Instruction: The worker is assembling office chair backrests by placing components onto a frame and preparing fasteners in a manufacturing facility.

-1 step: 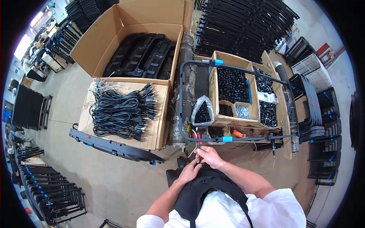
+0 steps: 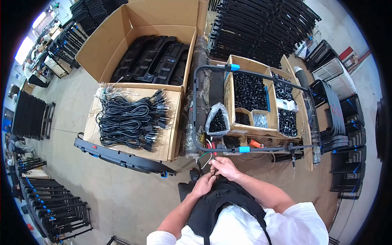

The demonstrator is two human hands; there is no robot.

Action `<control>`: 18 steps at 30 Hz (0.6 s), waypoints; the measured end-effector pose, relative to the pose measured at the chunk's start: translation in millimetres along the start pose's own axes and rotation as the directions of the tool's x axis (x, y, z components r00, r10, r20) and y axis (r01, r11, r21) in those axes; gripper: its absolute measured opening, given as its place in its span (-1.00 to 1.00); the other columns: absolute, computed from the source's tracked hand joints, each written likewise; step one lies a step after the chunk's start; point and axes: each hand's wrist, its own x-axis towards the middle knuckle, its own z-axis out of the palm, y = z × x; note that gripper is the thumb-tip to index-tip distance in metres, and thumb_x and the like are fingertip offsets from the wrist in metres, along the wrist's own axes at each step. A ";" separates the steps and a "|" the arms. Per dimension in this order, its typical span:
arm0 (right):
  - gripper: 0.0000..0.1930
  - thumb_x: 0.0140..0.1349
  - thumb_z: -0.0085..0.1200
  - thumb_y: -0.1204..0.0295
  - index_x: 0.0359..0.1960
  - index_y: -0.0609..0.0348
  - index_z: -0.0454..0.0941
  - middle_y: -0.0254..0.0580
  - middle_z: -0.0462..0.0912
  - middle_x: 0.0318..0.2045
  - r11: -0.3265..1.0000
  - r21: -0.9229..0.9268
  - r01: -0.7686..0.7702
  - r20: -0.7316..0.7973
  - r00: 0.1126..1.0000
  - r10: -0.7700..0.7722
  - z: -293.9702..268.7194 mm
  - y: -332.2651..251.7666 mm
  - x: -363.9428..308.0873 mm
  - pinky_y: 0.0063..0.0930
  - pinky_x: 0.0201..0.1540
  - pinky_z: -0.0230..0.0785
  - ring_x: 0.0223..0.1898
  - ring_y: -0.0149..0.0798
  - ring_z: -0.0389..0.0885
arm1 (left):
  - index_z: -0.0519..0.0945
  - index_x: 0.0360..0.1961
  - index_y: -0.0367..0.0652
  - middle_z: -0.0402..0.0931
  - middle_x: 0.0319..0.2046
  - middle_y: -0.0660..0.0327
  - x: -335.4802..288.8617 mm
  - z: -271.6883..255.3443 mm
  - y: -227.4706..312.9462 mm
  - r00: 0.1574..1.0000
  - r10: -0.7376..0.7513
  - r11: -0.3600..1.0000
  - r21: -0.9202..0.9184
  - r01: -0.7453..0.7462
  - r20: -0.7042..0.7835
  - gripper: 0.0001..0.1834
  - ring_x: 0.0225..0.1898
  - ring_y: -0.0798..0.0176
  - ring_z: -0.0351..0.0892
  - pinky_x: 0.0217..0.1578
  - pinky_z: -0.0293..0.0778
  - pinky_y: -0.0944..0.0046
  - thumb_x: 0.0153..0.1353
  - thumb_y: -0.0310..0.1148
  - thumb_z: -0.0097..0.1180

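In front of my waist, both hands are closed round a black power cord [image 2: 214, 171], whose loose white and green wire ends [image 2: 209, 152] stick out above my fingers. My left hand [image 2: 203, 185] pinches it lower down, close to the black apron. Just above and to its right, my right hand [image 2: 225, 168] grips the upper part. A black tubular frame [image 2: 277, 149] with blue wraps lies beyond my hands across the workbench. Red-handled pliers or a similar red tool [image 2: 214, 146] show at its lower left corner. My fingers hide much of the cord.
Bundled black power cords [image 2: 126, 120] lie on a cardboard box at left, behind a curved black panel [image 2: 122, 159]. An open carton [image 2: 159, 83] holds black plastic parts. A divided wooden bin [image 2: 230, 102] contains small black fittings and screws, beside a clear bag [image 2: 217, 119].
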 end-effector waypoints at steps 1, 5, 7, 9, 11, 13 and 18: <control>-0.60 0.52 0.01 0.14 -0.11 0.29 0.67 0.02 0.76 -0.14 0.955 -0.297 0.009 -0.021 1.000 -0.016 -5.2 -7.0 -3.2 -0.17 -0.12 0.60 -0.14 -0.08 0.77 | 0.60 0.11 -0.23 0.66 -0.07 -0.08 -0.1 -1.8 0.0 0.996 -0.058 0.998 0.014 0.057 0.061 -0.58 0.06 -0.05 0.67 0.12 0.51 0.01 0.59 -0.08 -0.04; -0.57 0.42 0.08 0.08 -0.02 0.18 0.76 0.17 0.76 -0.14 0.717 -0.671 0.191 -0.011 0.964 -0.266 -26.6 -76.3 -30.2 -0.03 0.10 0.54 0.00 0.17 0.73 | 0.62 -0.03 -0.19 0.63 -0.21 -0.02 -12.9 3.9 -32.1 0.995 0.016 0.995 -0.095 -0.025 -0.100 -0.55 -0.06 -0.02 0.66 0.03 0.51 0.03 0.63 -0.04 -0.15; -0.57 0.41 0.08 0.05 -0.10 0.16 0.79 0.17 0.77 -0.17 0.704 -0.661 0.262 -0.079 0.908 -0.412 -44.4 -94.4 -17.6 -0.02 0.08 0.55 -0.03 0.17 0.74 | 0.62 -0.07 -0.22 0.61 -0.26 0.01 -15.1 3.9 -33.9 0.992 -0.007 0.992 -0.126 -0.009 -0.128 -0.53 -0.13 0.02 0.63 -0.01 0.50 0.07 0.63 -0.04 -0.17; -0.52 0.41 0.06 -0.01 -0.10 0.15 0.80 0.18 0.77 -0.21 0.659 -0.736 0.154 -0.100 0.938 -0.331 -63.7 -99.5 10.8 0.00 0.06 0.55 -0.05 0.17 0.75 | 0.65 -0.14 -0.23 0.56 -0.32 0.09 -14.3 1.2 -30.9 0.988 -0.060 0.979 -0.203 0.029 -0.144 -0.54 -0.23 0.12 0.56 -0.08 0.49 0.13 0.62 -0.07 -0.15; -0.46 0.41 0.05 -0.09 -0.07 0.16 0.79 0.15 0.79 -0.22 0.636 -0.771 0.045 -0.120 0.970 -0.213 -70.0 -92.7 45.1 -0.03 0.04 0.55 -0.05 0.11 0.77 | 0.66 -0.17 -0.24 0.54 -0.35 0.13 -14.6 -1.6 -29.4 0.983 -0.088 0.970 -0.238 0.048 -0.159 -0.54 -0.28 0.17 0.53 -0.12 0.48 0.16 0.62 -0.09 -0.13; -0.41 0.39 0.06 -0.15 -0.06 0.16 0.80 0.08 0.79 -0.27 0.642 -0.767 0.019 0.005 1.000 -0.023 -69.0 -89.6 72.1 -0.16 -0.04 0.56 -0.14 -0.04 0.78 | 0.68 -0.21 -0.22 0.49 -0.40 0.26 -15.6 -3.2 -29.1 0.947 -0.303 0.876 -0.422 0.234 -0.104 -0.55 -0.33 0.33 0.45 -0.18 0.44 0.26 0.61 -0.10 -0.09; -0.66 0.35 0.22 0.15 -0.16 0.18 0.84 -0.21 0.81 -0.30 0.920 -0.359 0.156 0.288 0.956 -0.050 -70.7 -83.8 94.1 -0.35 -0.09 0.51 -0.21 -0.32 0.68 | 0.70 -0.23 -0.20 0.44 -0.42 0.34 -25.1 -3.2 -20.7 0.942 -0.318 0.843 -0.485 0.232 -0.104 -0.56 -0.34 0.43 0.39 -0.23 0.40 0.34 0.61 -0.10 -0.06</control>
